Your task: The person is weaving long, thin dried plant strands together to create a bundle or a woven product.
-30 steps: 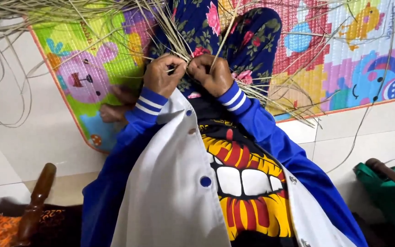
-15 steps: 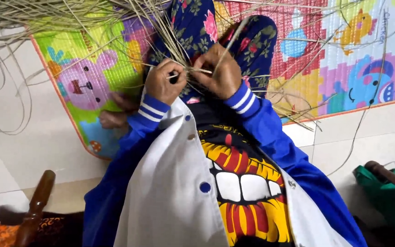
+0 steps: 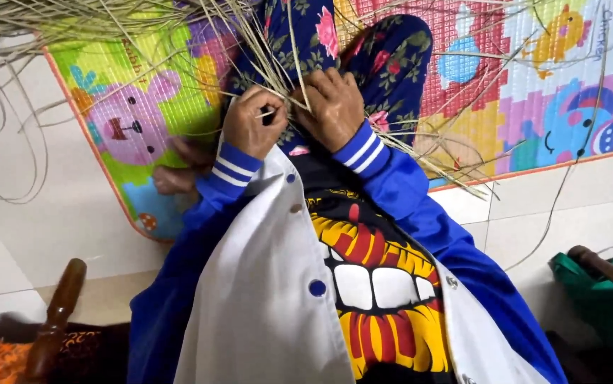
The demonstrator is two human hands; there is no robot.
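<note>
Hands, left [image 3: 251, 125] and right [image 3: 332, 107], grip straw strands [image 3: 264, 50].

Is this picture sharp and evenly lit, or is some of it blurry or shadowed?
Head view: soft, even light, no glare; the left hand and right hand among the straw strands look slightly soft; the wooden handle in the corner is darker.

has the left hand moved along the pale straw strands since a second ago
Cannot tell: the left hand sits at about the same spot against the pink rabbit on the colourful play mat, gripping the pale straw strands as before.
</note>
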